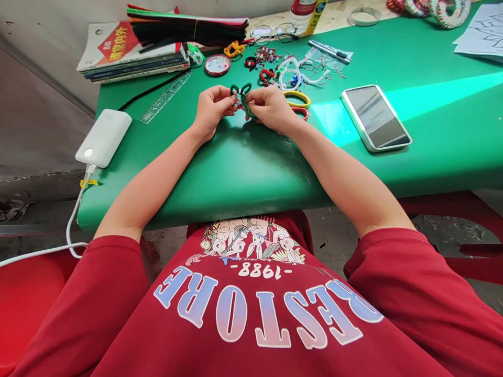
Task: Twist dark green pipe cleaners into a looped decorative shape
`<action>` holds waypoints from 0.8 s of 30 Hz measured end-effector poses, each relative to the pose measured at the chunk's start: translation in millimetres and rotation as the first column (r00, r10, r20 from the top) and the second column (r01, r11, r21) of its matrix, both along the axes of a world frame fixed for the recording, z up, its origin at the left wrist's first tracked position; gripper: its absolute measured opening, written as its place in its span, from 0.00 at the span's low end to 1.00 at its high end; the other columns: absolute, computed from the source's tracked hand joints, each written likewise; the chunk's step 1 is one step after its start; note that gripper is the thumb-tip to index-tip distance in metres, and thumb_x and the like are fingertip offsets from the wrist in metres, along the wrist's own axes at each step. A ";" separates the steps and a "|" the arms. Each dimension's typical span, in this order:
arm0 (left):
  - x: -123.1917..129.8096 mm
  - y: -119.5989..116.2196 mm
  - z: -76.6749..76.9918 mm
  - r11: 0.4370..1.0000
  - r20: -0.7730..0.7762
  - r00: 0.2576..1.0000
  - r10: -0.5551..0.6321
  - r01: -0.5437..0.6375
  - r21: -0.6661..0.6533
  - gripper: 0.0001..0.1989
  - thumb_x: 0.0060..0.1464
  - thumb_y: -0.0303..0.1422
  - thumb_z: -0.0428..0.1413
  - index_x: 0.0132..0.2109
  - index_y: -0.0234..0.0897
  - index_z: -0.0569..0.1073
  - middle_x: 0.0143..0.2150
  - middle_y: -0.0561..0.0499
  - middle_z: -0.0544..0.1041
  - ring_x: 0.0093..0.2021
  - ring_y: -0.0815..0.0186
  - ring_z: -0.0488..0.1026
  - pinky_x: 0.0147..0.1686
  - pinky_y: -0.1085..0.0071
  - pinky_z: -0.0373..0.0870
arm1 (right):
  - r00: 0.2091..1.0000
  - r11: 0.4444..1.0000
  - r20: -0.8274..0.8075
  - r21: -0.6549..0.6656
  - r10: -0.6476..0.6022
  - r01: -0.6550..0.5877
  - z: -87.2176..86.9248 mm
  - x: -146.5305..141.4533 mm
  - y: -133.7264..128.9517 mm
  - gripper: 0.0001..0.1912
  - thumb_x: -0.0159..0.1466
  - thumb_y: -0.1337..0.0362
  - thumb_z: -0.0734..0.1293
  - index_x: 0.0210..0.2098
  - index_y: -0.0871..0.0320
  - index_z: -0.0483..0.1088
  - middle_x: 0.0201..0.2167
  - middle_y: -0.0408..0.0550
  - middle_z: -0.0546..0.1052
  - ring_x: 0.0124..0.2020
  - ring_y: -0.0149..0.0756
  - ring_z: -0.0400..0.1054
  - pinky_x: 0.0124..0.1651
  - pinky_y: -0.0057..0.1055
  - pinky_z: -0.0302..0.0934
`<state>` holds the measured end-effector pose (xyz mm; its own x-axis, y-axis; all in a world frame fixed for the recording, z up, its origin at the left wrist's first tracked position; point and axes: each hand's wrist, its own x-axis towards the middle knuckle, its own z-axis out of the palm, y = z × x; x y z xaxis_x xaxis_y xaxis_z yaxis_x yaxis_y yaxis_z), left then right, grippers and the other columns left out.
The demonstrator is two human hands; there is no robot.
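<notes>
A dark green pipe cleaner (pixel 242 97), bent into small loops, sits between the two hands just above the green table (pixel 243 167). The left hand (pixel 212 107) pinches its left side with fingertips pressed together; the right hand (pixel 271 107) pinches the right side, fingers curled over it. A yellow ring (pixel 297 98) lies just beside the right hand, a phone (pixel 375 116) farther right.
</notes>
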<state>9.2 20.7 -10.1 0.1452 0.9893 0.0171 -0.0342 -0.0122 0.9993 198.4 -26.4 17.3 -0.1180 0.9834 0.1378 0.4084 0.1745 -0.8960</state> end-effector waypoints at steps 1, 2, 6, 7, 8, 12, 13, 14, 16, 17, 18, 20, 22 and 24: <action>0.1 -0.9 0.2 1.000 0.011 1.000 -0.007 0.007 -0.007 0.24 0.72 0.28 0.82 0.37 0.47 0.76 0.39 0.51 0.87 0.62 0.46 0.92 0.68 0.50 0.90 | 1.000 1.000 0.017 -0.001 0.003 -0.003 0.9 0.8 -1.1 0.31 0.67 0.62 0.85 0.23 0.50 0.60 0.25 0.44 0.59 0.32 0.45 0.59 0.35 0.39 0.54; 0.1 -2.5 1.0 1.000 0.018 1.000 -0.009 0.009 -0.010 0.24 0.72 0.28 0.82 0.36 0.48 0.76 0.39 0.51 0.88 0.64 0.45 0.91 0.71 0.48 0.89 | 1.000 1.000 0.031 -0.008 0.006 -0.005 1.7 1.6 -2.2 0.31 0.66 0.60 0.84 0.23 0.49 0.60 0.25 0.45 0.60 0.33 0.46 0.59 0.34 0.39 0.55; 0.2 -10.2 5.8 1.000 -0.010 1.000 -0.020 0.020 0.019 0.21 0.77 0.23 0.76 0.39 0.47 0.76 0.42 0.53 0.90 0.57 0.52 0.89 0.77 0.46 0.84 | 0.999 0.999 0.031 -0.045 0.014 -0.013 3.0 4.3 -4.6 0.27 0.65 0.56 0.84 0.26 0.46 0.62 0.27 0.46 0.63 0.35 0.51 0.63 0.34 0.42 0.56; 0.1 -10.6 6.2 0.999 -0.022 1.000 -0.020 0.020 0.027 0.21 0.77 0.22 0.75 0.39 0.47 0.76 0.42 0.53 0.90 0.55 0.53 0.89 0.76 0.46 0.85 | 0.999 0.999 0.028 -0.046 0.018 -0.017 2.9 4.7 -4.7 0.27 0.64 0.56 0.84 0.26 0.46 0.62 0.27 0.46 0.63 0.36 0.51 0.64 0.35 0.43 0.57; -0.2 -10.0 5.9 0.999 -0.033 0.999 -0.018 0.019 0.027 0.21 0.77 0.23 0.75 0.38 0.47 0.76 0.42 0.52 0.90 0.54 0.53 0.90 0.74 0.47 0.86 | 0.999 0.999 0.031 -0.042 0.020 -0.019 2.6 4.9 -4.6 0.27 0.64 0.57 0.84 0.26 0.46 0.61 0.27 0.46 0.63 0.36 0.51 0.64 0.35 0.44 0.57; -3.0 -0.2 -1.7 0.998 -0.056 0.997 -0.046 0.047 0.031 0.21 0.76 0.37 0.82 0.41 0.48 0.78 0.43 0.51 0.91 0.63 0.48 0.90 0.74 0.48 0.88 | 0.996 1.000 0.088 0.003 0.020 -0.021 0.9 4.4 -2.0 0.28 0.66 0.56 0.82 0.25 0.47 0.59 0.25 0.45 0.62 0.35 0.50 0.64 0.35 0.42 0.57; -4.0 3.0 -4.2 0.997 -0.064 0.996 -0.062 0.065 0.039 0.21 0.75 0.40 0.83 0.42 0.49 0.78 0.43 0.52 0.91 0.66 0.47 0.89 0.76 0.47 0.88 | 0.994 1.000 0.108 0.014 0.016 -0.017 0.5 4.2 -0.6 0.29 0.66 0.55 0.82 0.25 0.47 0.59 0.25 0.45 0.61 0.36 0.50 0.64 0.35 0.42 0.56; -4.8 5.9 -6.5 0.996 -0.075 0.994 -0.076 0.080 0.051 0.21 0.74 0.42 0.84 0.43 0.50 0.79 0.43 0.52 0.91 0.67 0.46 0.89 0.76 0.47 0.88 | 0.992 1.000 0.129 0.023 0.014 -0.017 0.0 4.1 1.0 0.29 0.67 0.55 0.82 0.25 0.47 0.59 0.24 0.45 0.61 0.36 0.50 0.65 0.35 0.42 0.56; -6.0 10.1 -9.3 0.994 -0.107 0.991 -0.078 0.085 0.062 0.20 0.73 0.42 0.84 0.42 0.49 0.79 0.44 0.51 0.91 0.66 0.46 0.91 0.71 0.49 0.91 | 0.986 0.999 0.168 0.036 0.015 -0.021 -0.9 4.4 4.8 0.28 0.68 0.56 0.83 0.26 0.47 0.61 0.24 0.45 0.61 0.37 0.50 0.66 0.35 0.42 0.57; -6.2 11.3 -9.7 0.995 -0.120 0.990 -0.069 0.078 0.064 0.20 0.72 0.40 0.83 0.41 0.48 0.79 0.43 0.50 0.90 0.63 0.46 0.92 0.66 0.52 0.92 | 0.983 0.999 0.184 0.039 0.019 -0.027 -1.5 4.7 6.7 0.28 0.68 0.57 0.83 0.26 0.46 0.61 0.23 0.44 0.61 0.37 0.50 0.67 0.36 0.41 0.57; -6.0 11.7 -9.4 0.996 -0.129 0.990 -0.057 0.066 0.064 0.20 0.72 0.39 0.83 0.41 0.47 0.80 0.43 0.49 0.90 0.60 0.47 0.93 0.62 0.54 0.93 | 0.980 0.999 0.195 0.043 0.021 -0.030 -2.1 5.2 8.4 0.27 0.69 0.59 0.83 0.26 0.46 0.62 0.23 0.44 0.61 0.37 0.49 0.67 0.36 0.41 0.57; -5.0 10.9 -7.3 0.997 -0.128 0.991 -0.038 0.045 0.059 0.17 0.73 0.38 0.83 0.44 0.46 0.82 0.40 0.49 0.89 0.55 0.48 0.95 0.55 0.59 0.94 | 0.980 0.998 0.197 0.053 0.022 -0.033 -3.7 6.2 10.9 0.27 0.69 0.62 0.84 0.26 0.47 0.63 0.22 0.43 0.61 0.36 0.48 0.67 0.36 0.42 0.57; -3.5 9.1 -4.9 0.997 -0.121 0.992 -0.042 0.048 0.055 0.15 0.75 0.39 0.82 0.49 0.45 0.84 0.39 0.49 0.88 0.54 0.49 0.95 0.54 0.60 0.94 | 0.984 0.997 0.179 0.064 0.024 -0.036 -5.7 6.9 12.2 0.27 0.70 0.63 0.84 0.25 0.47 0.64 0.23 0.43 0.63 0.35 0.48 0.67 0.36 0.42 0.57; -2.5 8.1 -3.8 0.997 -0.125 0.991 -0.051 0.059 0.058 0.14 0.75 0.38 0.82 0.51 0.44 0.85 0.39 0.49 0.87 0.54 0.49 0.95 0.55 0.60 0.94 | 0.988 0.997 0.154 0.071 0.020 -0.031 -8.2 7.0 13.0 0.26 0.70 0.64 0.83 0.25 0.47 0.66 0.25 0.45 0.66 0.35 0.49 0.68 0.36 0.43 0.57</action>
